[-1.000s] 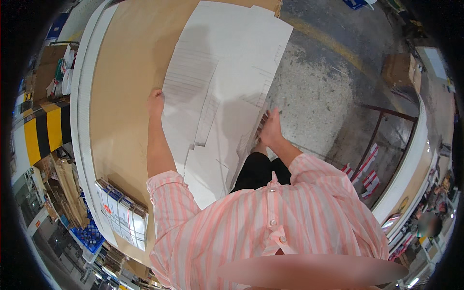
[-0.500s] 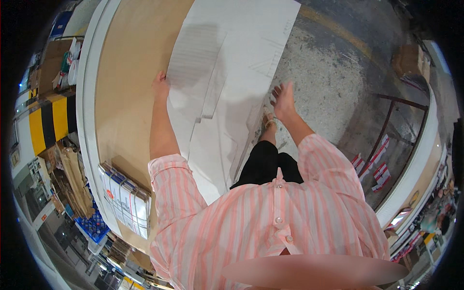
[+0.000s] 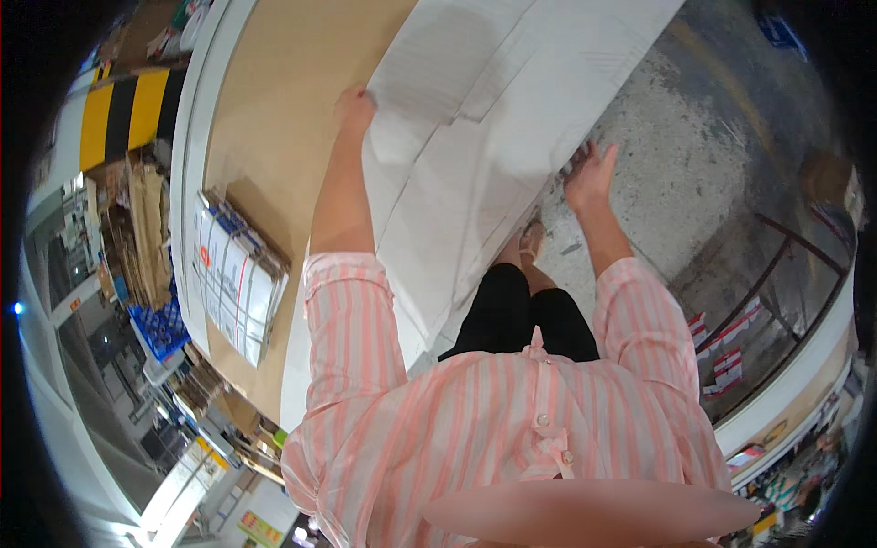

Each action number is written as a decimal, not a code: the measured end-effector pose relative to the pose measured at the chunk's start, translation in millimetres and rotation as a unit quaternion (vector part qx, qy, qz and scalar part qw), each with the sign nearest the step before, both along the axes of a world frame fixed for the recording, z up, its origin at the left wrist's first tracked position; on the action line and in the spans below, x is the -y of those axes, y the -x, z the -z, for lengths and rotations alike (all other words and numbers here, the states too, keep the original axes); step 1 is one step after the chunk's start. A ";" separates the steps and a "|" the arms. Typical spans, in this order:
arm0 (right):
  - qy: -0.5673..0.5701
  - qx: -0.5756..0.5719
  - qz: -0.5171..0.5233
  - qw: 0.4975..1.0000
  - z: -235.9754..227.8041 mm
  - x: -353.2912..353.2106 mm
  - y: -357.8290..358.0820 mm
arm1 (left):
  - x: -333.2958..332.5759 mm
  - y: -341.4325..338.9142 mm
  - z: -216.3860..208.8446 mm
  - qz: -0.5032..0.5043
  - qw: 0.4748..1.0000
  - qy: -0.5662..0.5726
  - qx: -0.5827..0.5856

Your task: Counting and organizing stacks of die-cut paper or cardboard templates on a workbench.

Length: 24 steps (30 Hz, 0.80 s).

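A big white cardboard sheet (image 3: 512, 119) with crease lines and a stepped cut leans over the tan tabletop and past its edge. At the sheet's left edge, my left hand (image 3: 354, 108) is closed with its fingers curled on the border. My right hand (image 3: 591, 178) is by the sheet's right edge, thumb up and apart from the fingers. Those fingers are shaded and blurred at the edge, and whether they touch it is hard to see.
A strapped bundle of printed flat packs (image 3: 239, 279) lies on the tan tabletop (image 3: 274, 100) at left. A dark metal frame (image 3: 795, 237) stands on the speckled floor (image 3: 676, 164) at right. Stacked cardboard (image 3: 146, 228) and a blue crate (image 3: 160, 324) are beyond the table.
The sheet shows further right and higher in the picture, and my left hand has moved with its edge. My right hand has come closer to the sheet's right edge. The whole view has shifted.
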State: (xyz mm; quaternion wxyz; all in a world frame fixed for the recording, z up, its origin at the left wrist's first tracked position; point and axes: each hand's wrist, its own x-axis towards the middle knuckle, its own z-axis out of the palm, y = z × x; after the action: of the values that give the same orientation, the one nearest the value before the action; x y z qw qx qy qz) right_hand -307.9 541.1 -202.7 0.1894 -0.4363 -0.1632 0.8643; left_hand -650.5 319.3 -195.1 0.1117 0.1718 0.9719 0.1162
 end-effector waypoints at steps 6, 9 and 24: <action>-0.028 -0.047 -0.043 0.998 -4.7 7.7 7.6 | 27.3 -14.4 2.3 0.023 0.997 -0.076 -0.014; -0.033 0.006 -0.017 0.999 -0.1 6.8 -3.7 | 27.0 -39.5 1.1 0.051 0.988 -0.121 -0.086; -0.118 -0.004 0.009 0.993 10.8 94.6 2.9 | 52.2 -179.5 -31.1 0.120 0.988 -0.073 0.061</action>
State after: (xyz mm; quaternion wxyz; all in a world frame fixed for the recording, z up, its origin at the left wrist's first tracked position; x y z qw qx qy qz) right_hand -310.9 446.5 -213.5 0.2477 -0.4088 -0.2594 0.8392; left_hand -471.0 267.1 -164.0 0.1716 0.2878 0.9244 0.1824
